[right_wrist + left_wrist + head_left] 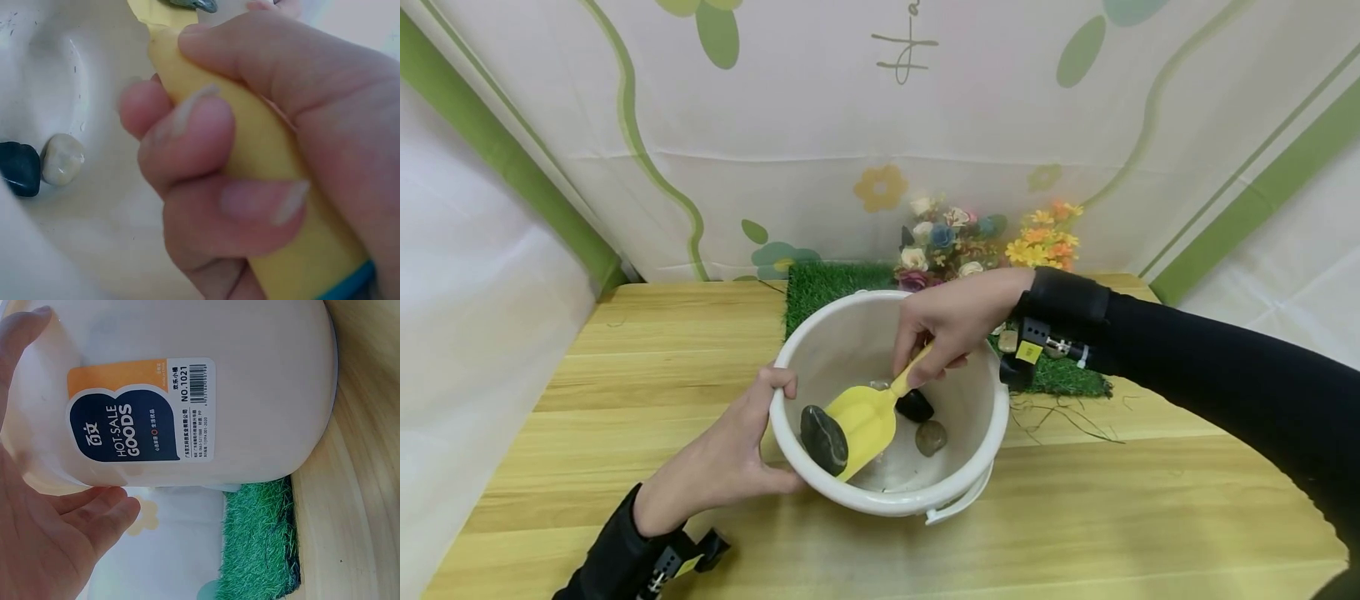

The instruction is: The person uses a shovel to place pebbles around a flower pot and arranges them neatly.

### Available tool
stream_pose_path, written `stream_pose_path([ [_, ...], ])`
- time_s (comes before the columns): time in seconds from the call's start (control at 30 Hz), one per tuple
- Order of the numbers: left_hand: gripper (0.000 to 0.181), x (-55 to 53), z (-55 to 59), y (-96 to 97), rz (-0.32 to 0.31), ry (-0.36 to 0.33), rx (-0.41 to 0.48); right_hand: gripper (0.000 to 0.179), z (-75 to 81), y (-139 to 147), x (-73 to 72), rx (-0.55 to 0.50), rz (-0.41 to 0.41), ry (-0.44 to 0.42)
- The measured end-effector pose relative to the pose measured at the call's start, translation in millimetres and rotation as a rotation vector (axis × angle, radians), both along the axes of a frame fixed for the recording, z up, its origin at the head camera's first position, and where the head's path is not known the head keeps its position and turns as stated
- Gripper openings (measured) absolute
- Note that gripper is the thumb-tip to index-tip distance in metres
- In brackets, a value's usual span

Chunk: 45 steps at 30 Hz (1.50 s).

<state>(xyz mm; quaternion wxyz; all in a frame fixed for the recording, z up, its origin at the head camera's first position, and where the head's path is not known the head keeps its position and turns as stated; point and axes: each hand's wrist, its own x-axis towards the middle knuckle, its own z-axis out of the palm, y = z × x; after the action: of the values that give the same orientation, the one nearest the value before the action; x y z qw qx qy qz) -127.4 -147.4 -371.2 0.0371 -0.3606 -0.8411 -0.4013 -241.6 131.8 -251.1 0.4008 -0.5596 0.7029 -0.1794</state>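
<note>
A white plastic bucket (pixel 895 502) stands on the table, tilted a little in the head view. My left hand (pixel 730 454) grips its left rim, fingers bent over the edge and thumb low against the outer wall. Inside the bucket, my right hand (pixel 958 315) holds a yellow toy shovel (pixel 874 422), its fingers wrapped round the handle (pixel 262 144). A dark grey stone (pixel 823 440) with pale veins lies on the scoop at the bucket's left wall. On the bucket's bottom are a black stone (pixel 915 406) and a brownish stone (pixel 931 438). A printed label (pixel 140 412) faces the left wrist view.
Behind the bucket lies a mat of artificial grass (pixel 823 282) with mixed flowers (pixel 943 237) and yellow-orange flowers (pixel 1045 242). Dry twigs (pixel 1067 421) lie right of the bucket on the wooden table (pixel 625 400). A patterned curtain (pixel 775 108) hangs behind. The bucket's handle (pixel 962 500) hangs at its front.
</note>
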Motion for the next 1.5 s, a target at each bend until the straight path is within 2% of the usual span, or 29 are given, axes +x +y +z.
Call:
stream_pose_path([
  [0.37,0.076,0.6,0.8,0.8,0.013,-0.009,-0.013,0.017,-0.3,11,2.3,-0.042,-0.058,-0.01],
  [0.67,0.075,0.4,0.4,1.0,0.002,-0.015,-0.008,0.02,2.1,18,6.2,-0.044,-0.103,-0.071],
  [0.8,0.076,0.3,0.2,0.9,0.0,-0.025,-0.003,0.021,6.5,19,10.4,-0.045,-0.127,-0.086],
  [0.93,0.076,0.3,-0.1,1.0,-0.001,-0.024,-0.002,0.022,16.3,21,16.5,-0.087,-0.114,-0.092],
  [1.07,0.076,0.7,0.0,1.1,0.005,-0.019,-0.006,0.022,23.7,24,20.1,-0.123,-0.107,-0.082],
  [1.3,0.076,0.9,0.0,0.6,0.002,-0.036,0.003,0.023,30.6,37,19.0,-0.131,-0.149,-0.021],
  [1.43,0.076,0.3,-0.1,0.2,0.0,-0.039,0.007,0.025,34.9,50,17.9,-0.14,-0.191,-0.002],
  [1.5,0.077,-0.3,-0.3,0.0,-0.003,-0.032,0.009,0.026,36.9,59,17.8,-0.132,-0.246,-0.014],
])
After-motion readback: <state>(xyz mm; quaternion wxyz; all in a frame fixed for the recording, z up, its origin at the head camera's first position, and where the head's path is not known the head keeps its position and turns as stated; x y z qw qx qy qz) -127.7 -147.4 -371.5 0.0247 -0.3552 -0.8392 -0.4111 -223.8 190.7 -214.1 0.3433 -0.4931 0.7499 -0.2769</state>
